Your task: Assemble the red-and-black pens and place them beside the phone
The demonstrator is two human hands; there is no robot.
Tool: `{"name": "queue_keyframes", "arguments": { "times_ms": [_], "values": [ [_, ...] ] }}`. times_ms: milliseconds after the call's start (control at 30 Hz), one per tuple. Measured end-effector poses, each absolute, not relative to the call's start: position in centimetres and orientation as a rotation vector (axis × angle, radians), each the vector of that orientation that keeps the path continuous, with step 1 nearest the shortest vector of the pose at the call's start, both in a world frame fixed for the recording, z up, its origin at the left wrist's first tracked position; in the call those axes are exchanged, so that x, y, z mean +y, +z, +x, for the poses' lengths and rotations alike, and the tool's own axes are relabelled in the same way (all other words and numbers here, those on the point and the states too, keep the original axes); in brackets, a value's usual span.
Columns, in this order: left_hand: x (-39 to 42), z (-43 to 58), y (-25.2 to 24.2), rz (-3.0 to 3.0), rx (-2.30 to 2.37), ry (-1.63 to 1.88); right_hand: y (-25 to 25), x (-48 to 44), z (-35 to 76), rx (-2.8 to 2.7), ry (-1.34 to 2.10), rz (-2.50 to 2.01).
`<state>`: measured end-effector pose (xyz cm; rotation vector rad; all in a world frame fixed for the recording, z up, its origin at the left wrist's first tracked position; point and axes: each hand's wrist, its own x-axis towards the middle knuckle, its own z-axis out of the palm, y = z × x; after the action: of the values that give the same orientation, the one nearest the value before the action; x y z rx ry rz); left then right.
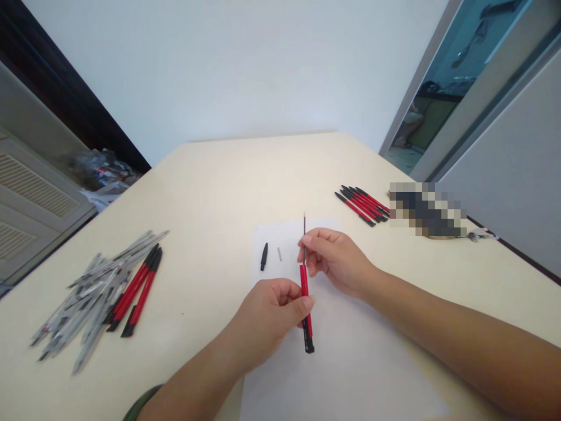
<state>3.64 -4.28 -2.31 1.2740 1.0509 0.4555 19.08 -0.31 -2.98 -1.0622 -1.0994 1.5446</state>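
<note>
My left hand [280,304] is closed around a red pen barrel [304,280] with a black clip end pointing toward me. Between the thumb and fingers of my right hand [331,257] is a thin pen refill [304,225], its tip pointing away from me. The refill's lower end meets the open front of the barrel; how far it reaches inside is hidden. A black pen tip cone [264,256] and a small metal spring [279,254] lie on the white paper [350,374], left of my hands.
On the left lies a pile of clear-wrapped refills or pens [94,298], with several red-and-black pens [142,286] beside it. More red-and-black pens [362,204] form a row at the back right. A blurred dark object [427,213] lies near the table's right edge.
</note>
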Motion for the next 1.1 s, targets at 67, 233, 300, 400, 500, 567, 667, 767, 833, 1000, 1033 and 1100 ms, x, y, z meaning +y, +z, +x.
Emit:
{"name": "queue_keyframes", "arguments": {
  "times_ms": [67,233,300,400,500,567,667,767,833,1000,1033,1100],
  "values": [
    [-4.6,3.7,-2.0,1.275,1.066,0.415,-3.3,0.6,19.7,-1.142,1.336,-1.159],
    [-4.8,3.7,-1.6,1.268,1.087,0.368,-4.5,1.9,20.8,-1.583,0.916,-1.55],
    [-4.8,3.7,-1.7,1.261,1.084,0.365,-4.7,1.8,20.5,-1.832,0.723,-1.662],
    [-4.6,3.7,-1.9,1.238,1.066,0.383,-4.7,1.4,19.7,-2.094,0.395,-1.794],
    [-4.5,3.6,-1.9,1.231,1.07,0.388,-4.7,1.2,19.1,-2.221,0.167,-1.922],
    [-4.6,3.6,-1.9,1.239,1.072,0.39,-4.8,1.3,18.9,-2.271,0.095,-1.973],
    [-4.7,3.5,-1.9,1.254,1.067,0.395,-4.7,1.4,18.8,-2.312,0.052,-1.985],
    [-4.7,3.4,-2.1,1.268,1.075,0.397,-4.0,1.1,19.0,-2.27,0.06,-1.946],
    [-4.7,3.4,-2.2,1.275,1.082,0.42,-3.1,0.6,19.1,-2.195,0.18,-1.843],
    [-4.3,3.2,-2.1,1.253,1.116,0.524,-1.3,-1.2,19.3,-1.95,0.905,-1.473],
    [-4.2,3.2,-2.1,1.239,1.123,0.537,-1.3,-1.6,19.2,-1.913,1.043,-1.428],
    [-4.1,3.1,-2.1,1.225,1.124,0.551,-1.6,-2.2,18.9,-1.856,1.248,-1.368]
  ]
}}
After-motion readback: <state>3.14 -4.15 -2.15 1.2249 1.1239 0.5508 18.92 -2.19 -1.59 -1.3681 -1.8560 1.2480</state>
